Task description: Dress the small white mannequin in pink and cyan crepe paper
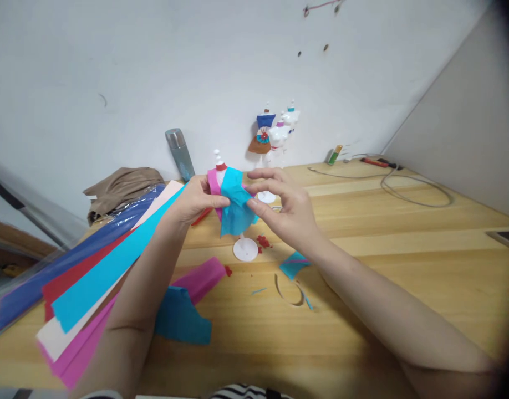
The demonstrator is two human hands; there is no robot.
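Note:
A small white dress form with a round base point(245, 249) stands upright, wrapped in a blue crepe-paper piece point(237, 216) with pink paper point(214, 182) at its side and a red band at the neck. My left hand point(196, 199) pinches the wrapped paper at the form's left side, thumb on the blue front. My right hand point(285, 202) is at the other side, its thumb and fingers spread, the thumb tip by the blue paper's edge.
Long coloured paper strips point(113, 257) fan out under my left forearm. Blue point(183, 318) and pink scraps point(202, 277) lie in front. Behind stand a flask point(180, 155) and several dressed forms point(266, 130). A cable point(387, 185) lies at right.

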